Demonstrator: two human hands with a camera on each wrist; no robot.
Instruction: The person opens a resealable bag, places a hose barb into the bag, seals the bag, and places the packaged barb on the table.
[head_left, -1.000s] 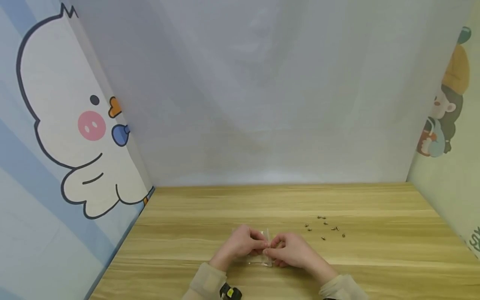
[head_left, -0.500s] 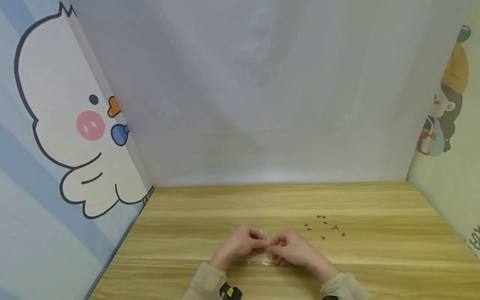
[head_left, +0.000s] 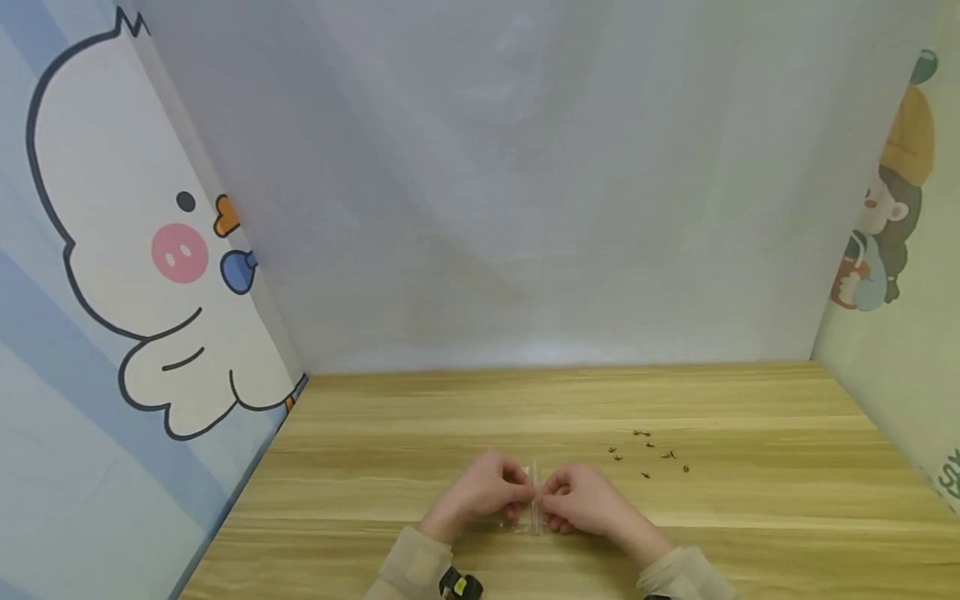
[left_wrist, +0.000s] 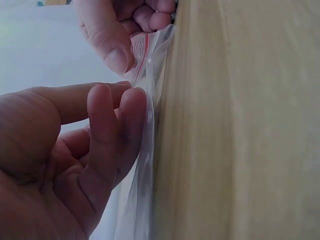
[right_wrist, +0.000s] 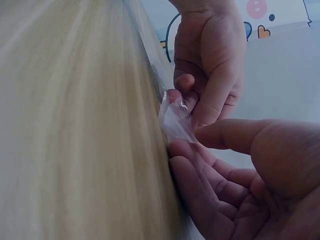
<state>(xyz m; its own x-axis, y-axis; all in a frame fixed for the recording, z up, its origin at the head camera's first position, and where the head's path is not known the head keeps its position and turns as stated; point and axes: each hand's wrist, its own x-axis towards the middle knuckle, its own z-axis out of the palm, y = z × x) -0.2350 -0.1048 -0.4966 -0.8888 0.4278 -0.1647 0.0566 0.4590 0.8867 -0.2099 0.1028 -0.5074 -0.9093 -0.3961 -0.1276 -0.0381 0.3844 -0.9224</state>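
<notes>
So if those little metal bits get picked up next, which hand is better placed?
Probably the right hand: the metal bits lie on its side of the clear bag, farther from the left hand. Both pinch the bag.

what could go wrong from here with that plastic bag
The clear plastic bag looks thin, and the left hand and right hand both pinch it near one edge, so a hard pull might tear it.
The film looks smooth, so it could slip from the fingertips.
The small metal pieces lie loose beyond the right hand, so a stray sweep might scatter them.
</notes>
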